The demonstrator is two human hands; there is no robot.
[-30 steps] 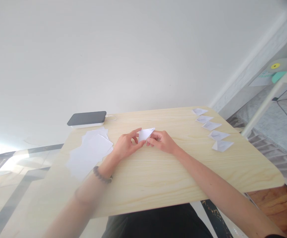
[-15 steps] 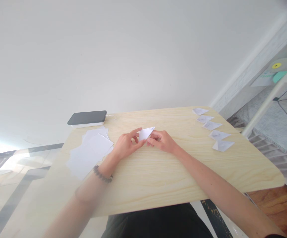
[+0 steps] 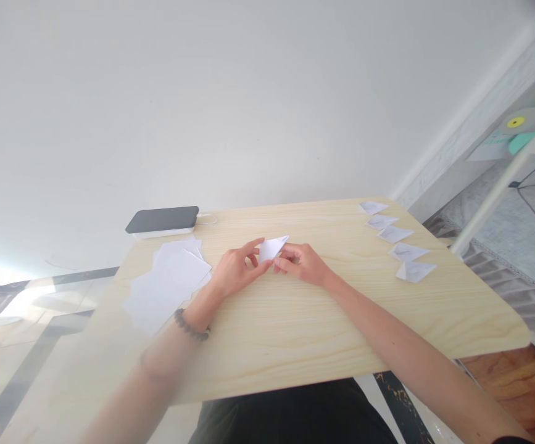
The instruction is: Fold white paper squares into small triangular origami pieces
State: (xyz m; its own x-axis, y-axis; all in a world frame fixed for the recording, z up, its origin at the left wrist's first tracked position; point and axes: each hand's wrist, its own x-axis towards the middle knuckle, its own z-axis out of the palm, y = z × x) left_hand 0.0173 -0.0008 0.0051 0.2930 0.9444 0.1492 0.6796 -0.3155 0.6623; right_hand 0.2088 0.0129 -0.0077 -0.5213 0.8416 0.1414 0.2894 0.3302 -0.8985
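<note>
A small folded white paper (image 3: 271,248) with a pointed upper right corner is held between my two hands, just above the table. My left hand (image 3: 237,268) grips its left side, thumb at the lower edge and a finger at the top. With thumb and fingers closed, my right hand (image 3: 303,264) pinches the paper's lower right side; part of those fingers is hidden behind it.
Loose white sheets (image 3: 163,280) lie spread on the left of the wooden table (image 3: 290,333). Behind them a dark-topped device (image 3: 163,219) has a white cable. Several folded paper pieces (image 3: 416,272) form a row at the right. A pale wall stands behind.
</note>
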